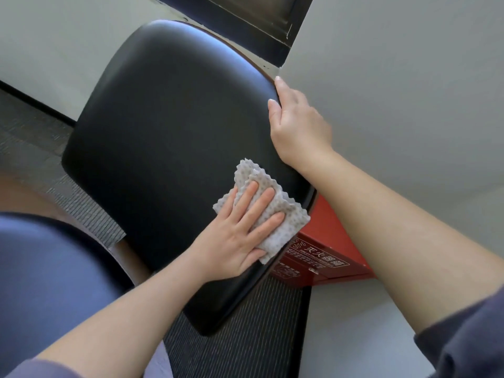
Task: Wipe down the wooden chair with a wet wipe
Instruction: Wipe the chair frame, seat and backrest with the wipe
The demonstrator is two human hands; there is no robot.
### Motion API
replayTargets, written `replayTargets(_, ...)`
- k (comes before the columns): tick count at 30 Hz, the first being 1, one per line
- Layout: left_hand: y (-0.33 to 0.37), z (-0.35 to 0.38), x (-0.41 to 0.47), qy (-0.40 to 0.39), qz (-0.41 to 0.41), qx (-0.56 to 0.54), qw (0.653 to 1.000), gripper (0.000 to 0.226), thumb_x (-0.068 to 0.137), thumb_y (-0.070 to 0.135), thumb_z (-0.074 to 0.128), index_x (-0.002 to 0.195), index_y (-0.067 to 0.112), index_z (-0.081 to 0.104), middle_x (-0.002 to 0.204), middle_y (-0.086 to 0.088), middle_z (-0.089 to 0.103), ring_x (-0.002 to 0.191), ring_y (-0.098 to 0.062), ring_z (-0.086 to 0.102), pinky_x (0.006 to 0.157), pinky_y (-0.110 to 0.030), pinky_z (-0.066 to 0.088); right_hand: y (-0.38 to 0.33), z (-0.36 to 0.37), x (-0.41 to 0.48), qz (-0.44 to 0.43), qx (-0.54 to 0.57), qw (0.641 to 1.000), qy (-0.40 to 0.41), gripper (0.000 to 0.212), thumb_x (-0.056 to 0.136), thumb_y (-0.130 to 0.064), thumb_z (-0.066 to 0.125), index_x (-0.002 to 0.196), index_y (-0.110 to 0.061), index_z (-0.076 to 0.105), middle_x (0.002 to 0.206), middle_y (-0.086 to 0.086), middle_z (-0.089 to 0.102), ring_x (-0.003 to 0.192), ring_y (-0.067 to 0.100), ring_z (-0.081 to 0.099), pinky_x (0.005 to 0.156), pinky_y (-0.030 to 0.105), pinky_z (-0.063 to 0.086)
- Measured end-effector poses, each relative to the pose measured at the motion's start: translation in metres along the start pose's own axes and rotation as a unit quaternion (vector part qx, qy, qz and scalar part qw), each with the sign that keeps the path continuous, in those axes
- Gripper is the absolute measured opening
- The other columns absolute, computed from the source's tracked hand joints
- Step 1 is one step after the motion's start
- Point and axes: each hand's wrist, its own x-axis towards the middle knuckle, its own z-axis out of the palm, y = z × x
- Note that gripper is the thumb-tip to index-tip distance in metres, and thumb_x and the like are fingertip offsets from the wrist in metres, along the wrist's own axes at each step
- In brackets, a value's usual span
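head view: black padded chair (pixel 163 118) mid-frame, tilted toward the wall (pixel 409 77). left hand (pixel 231 241) flat, fingers spread, pressing folded wet wipe (pixel 272 238) onto its right side. right hand (pixel 297 126) curled round rim, steadying. wipe soft, limp; padding smooth, probably slick; rim likely the firmest hold. red fire extinguisher box (pixel 335 241) just beside, crowding that edge.

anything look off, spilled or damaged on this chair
Nothing stands out. The black padding of the chair shows no tear, stain or spill. The left hand presses the folded wipe flat near its edge, one corner overhanging, and the right hand grips the edge.
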Motion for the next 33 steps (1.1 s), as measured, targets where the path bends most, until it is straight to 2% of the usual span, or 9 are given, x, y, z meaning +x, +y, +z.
replayTargets(5,-0.067,0.001,-0.02,-0.035,0.043,0.073,0.996,0.066,0.101,0.052,0.015,0.155,0.019,-0.005,0.161,-0.014,-0.012,0.148,-0.041,-0.003,0.119,-0.057,0.008,-0.008,0.016,-0.021,-0.023,-0.145,0.987,0.064,0.061,0.103,-0.047,0.024,0.156,-0.024,0.007,0.158,0.007,0.023,0.117,0.035,0.048,0.071,0.037,0.037)
replayTargets(12,-0.144,-0.001,-0.044,-0.029,-0.132,0.094,0.986,0.077,0.095,0.048,0.026,0.154,0.012,-0.007,0.16,-0.017,-0.011,0.147,-0.04,-0.01,0.119,-0.049,-0.005,-0.015,0.023,-0.023,0.01,-0.189,0.977,0.095,0.06,0.102,-0.048,0.023,0.156,-0.025,0.008,0.157,0.007,0.026,0.112,0.035,0.051,0.071,0.037,0.032)
replayTargets(14,-0.162,-0.008,-0.047,-0.04,-0.22,0.075,0.972,0.078,0.094,0.047,0.024,0.153,0.009,-0.009,0.16,-0.019,-0.012,0.146,-0.037,-0.016,0.118,-0.049,-0.006,-0.018,0.024,-0.022,0.014,-0.192,0.976,0.101,0.06,0.102,-0.048,0.024,0.155,-0.026,0.009,0.157,0.006,0.026,0.112,0.035,0.051,0.071,0.038,0.034)
replayTargets(19,-0.182,-0.017,-0.037,-0.001,-0.471,-0.036,0.881,0.072,0.101,0.036,0.025,0.15,-0.002,-0.013,0.155,-0.033,-0.016,0.143,-0.048,-0.016,0.118,-0.054,-0.008,-0.017,0.025,-0.022,0.022,-0.197,0.974,0.111,0.06,0.101,-0.049,0.025,0.155,-0.027,0.011,0.156,0.005,0.027,0.111,0.036,0.051,0.073,0.039,0.037)
replayTargets(23,-0.17,-0.02,-0.006,0.098,-0.658,-0.185,0.723,0.069,0.104,0.036,0.023,0.15,0.006,-0.019,0.157,-0.022,-0.024,0.145,-0.04,-0.021,0.117,-0.051,-0.012,-0.014,0.023,-0.024,0.019,-0.205,0.972,0.114,0.06,0.101,-0.049,0.025,0.155,-0.026,0.011,0.157,0.005,0.027,0.11,0.036,0.051,0.072,0.038,0.035)
replayTargets(25,-0.154,-0.017,0.008,0.123,-0.686,-0.203,0.688,0.068,0.103,0.037,0.023,0.152,0.009,-0.017,0.158,-0.019,-0.023,0.146,-0.038,-0.018,0.117,-0.053,-0.008,-0.013,0.023,-0.024,0.016,-0.209,0.971,0.115,0.06,0.101,-0.049,0.024,0.155,-0.026,0.011,0.156,0.005,0.027,0.109,0.036,0.051,0.071,0.038,0.035)
replayTargets(27,-0.125,-0.009,0.014,0.111,-0.658,-0.208,0.715,0.068,0.103,0.037,0.022,0.152,0.009,-0.017,0.158,-0.019,-0.022,0.146,-0.039,-0.018,0.117,-0.056,-0.004,-0.012,0.022,-0.024,0.013,-0.209,0.971,0.114,0.06,0.101,-0.049,0.024,0.155,-0.025,0.011,0.156,0.006,0.027,0.11,0.036,0.052,0.074,0.039,0.04)
replayTargets(30,-0.067,0.007,0.005,0.076,-0.573,-0.216,0.787,0.069,0.101,0.04,0.016,0.15,0.006,-0.017,0.157,-0.023,-0.022,0.145,-0.042,-0.018,0.117,-0.058,-0.001,-0.012,0.024,-0.027,0.009,-0.205,0.972,0.113,0.06,0.102,-0.049,0.024,0.155,-0.025,0.011,0.156,0.006,0.027,0.111,0.035,0.052,0.075,0.039,0.042)
replayTargets(33,-0.015,0.011,-0.008,0.038,-0.486,-0.242,0.839,0.072,0.092,0.049,0.005,0.147,0.014,-0.027,0.156,-0.019,-0.029,0.145,-0.036,-0.025,0.118,-0.057,-0.003,-0.013,0.024,-0.028,0.007,-0.202,0.973,0.111,0.06,0.102,-0.049,0.023,0.156,-0.024,0.01,0.157,0.007,0.027,0.112,0.035,0.051,0.077,0.04,0.043)
